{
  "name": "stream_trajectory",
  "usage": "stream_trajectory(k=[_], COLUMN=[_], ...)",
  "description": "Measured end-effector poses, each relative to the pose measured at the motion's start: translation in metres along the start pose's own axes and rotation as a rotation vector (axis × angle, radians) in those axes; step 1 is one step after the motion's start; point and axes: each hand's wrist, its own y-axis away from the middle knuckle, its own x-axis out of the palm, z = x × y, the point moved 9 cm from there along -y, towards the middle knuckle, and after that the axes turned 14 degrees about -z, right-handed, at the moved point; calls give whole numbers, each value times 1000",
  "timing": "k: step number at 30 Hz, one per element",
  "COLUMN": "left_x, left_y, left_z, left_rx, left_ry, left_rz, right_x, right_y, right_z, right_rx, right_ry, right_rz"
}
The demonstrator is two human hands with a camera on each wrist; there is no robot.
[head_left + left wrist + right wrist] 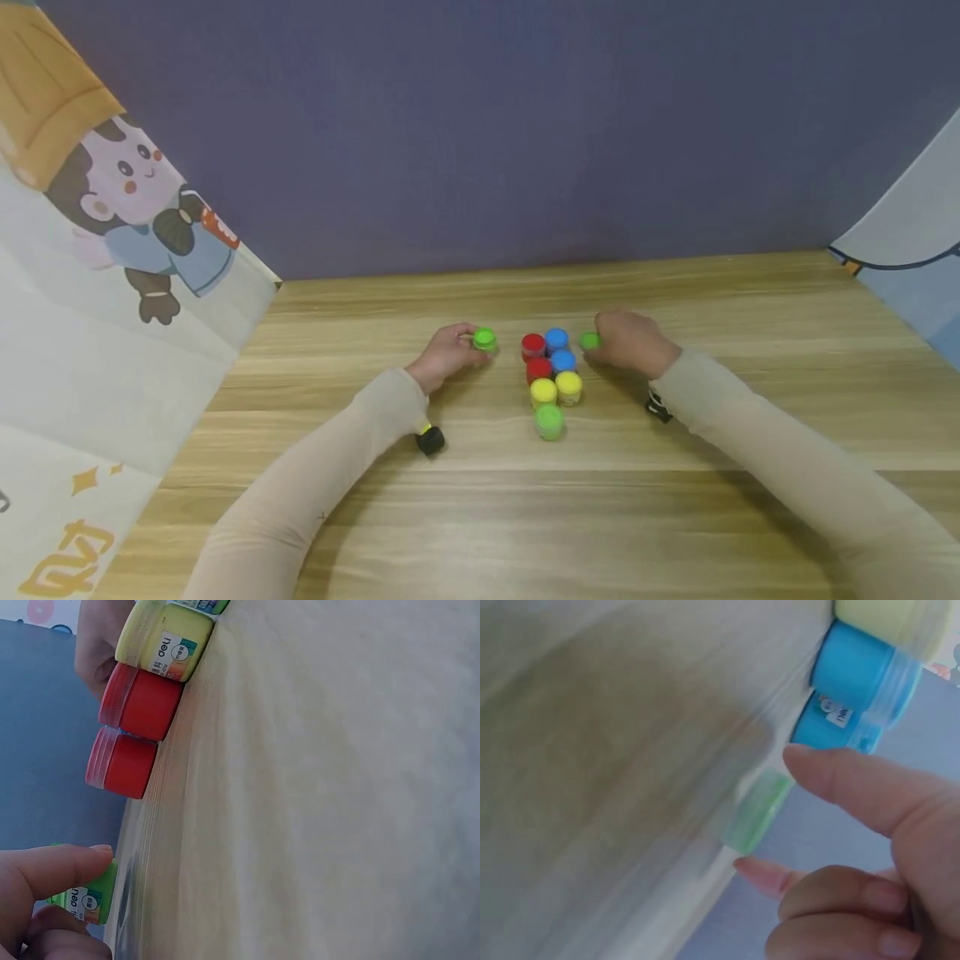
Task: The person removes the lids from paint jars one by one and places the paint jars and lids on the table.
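My left hand grips a small bright green paint pot low at the tabletop, thumb and forefinger around it. Its label reads "deli". Across the cluster, my right hand has its thumb and forefinger spread around a low green lid with a clear rim. In the right wrist view the fingertips are right at the lid's two ends, and the other fingers are curled. Between the hands stand two red pots, two blue pots, two yellow pots and another green pot, close together with lids on.
The pots stand on a wood-grain table. A dark blue panel rises behind its far edge. A white sheet with a cartoon figure hangs at the left. Black wrist gear is on the left wrist.
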Motion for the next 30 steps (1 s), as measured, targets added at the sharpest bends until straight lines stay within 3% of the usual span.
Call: stream_trajectory(k=[9, 16, 23, 30], left_x=[-1, -2, -1, -1], left_y=[-4, -7, -7, -7], left_z=[4, 6, 6, 7], left_rx=[-5, -13, -10, -26], left_ry=[14, 38, 52, 60], left_rz=[-6, -14, -2, 4], right_x=[-13, -22, -12, -2], right_y=[18, 45, 69, 83], right_z=[11, 36, 62, 85], right_rx=[-27, -85, -107, -223], right_ry=[46, -47, -158, -115], right_rz=[-39, -11, 50, -65])
